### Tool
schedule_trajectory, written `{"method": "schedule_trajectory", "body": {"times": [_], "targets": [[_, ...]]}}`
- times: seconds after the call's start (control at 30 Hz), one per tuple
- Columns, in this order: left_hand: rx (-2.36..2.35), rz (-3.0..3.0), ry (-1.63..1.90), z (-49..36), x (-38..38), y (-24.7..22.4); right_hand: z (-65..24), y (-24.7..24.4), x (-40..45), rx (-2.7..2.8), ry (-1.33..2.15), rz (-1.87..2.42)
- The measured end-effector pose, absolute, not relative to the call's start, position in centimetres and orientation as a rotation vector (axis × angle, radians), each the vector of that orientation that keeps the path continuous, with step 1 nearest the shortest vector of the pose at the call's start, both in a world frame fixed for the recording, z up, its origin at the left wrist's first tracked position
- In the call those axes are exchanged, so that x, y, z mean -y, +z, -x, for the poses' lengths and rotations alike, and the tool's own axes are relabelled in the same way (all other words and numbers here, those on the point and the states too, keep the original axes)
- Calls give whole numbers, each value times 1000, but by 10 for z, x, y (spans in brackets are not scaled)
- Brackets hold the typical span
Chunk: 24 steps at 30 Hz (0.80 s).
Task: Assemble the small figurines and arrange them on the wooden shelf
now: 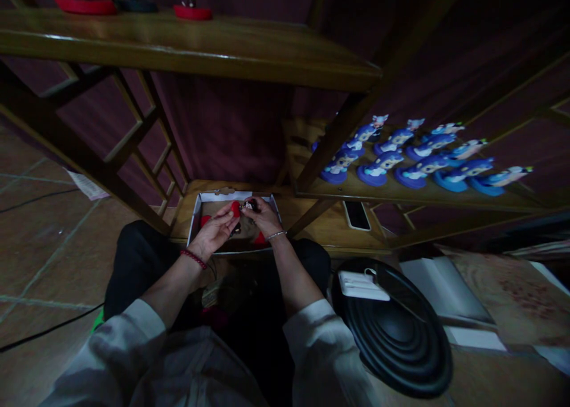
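Observation:
My left hand [214, 233] pinches a round red base [235, 208] above an open white cardboard box [194, 221]. Close beside it, my right hand [266, 219] has its fingers closed on a small dark figurine [249, 205] with some white on it. The base and the figurine meet or nearly meet; I cannot tell whether they are joined. Inside the box lie more red pieces [260, 239] and a small dark piece [236, 231], partly hidden by my hands.
Several blue-haired figurines [418, 164] stand on the right shelf [401, 194]. Others on red and dark bases [192, 13] line the upper shelf [187, 44]. A phone [357, 215] lies right of the box. A black ridged round object [401, 341] carries a white item [363, 285].

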<state>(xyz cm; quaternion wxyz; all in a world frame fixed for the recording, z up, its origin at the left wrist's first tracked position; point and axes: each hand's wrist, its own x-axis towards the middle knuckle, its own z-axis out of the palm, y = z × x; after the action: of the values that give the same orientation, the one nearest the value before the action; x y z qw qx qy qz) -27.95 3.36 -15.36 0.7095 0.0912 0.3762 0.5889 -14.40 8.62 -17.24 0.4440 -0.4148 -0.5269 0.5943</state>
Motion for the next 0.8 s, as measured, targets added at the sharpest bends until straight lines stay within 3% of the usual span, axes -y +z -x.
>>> {"method": "schedule_trajectory", "body": {"times": [0.8], "targets": [[-839,-83,1336,278,-34,-152,145,-172,-86,1328,1406,1064]]}}
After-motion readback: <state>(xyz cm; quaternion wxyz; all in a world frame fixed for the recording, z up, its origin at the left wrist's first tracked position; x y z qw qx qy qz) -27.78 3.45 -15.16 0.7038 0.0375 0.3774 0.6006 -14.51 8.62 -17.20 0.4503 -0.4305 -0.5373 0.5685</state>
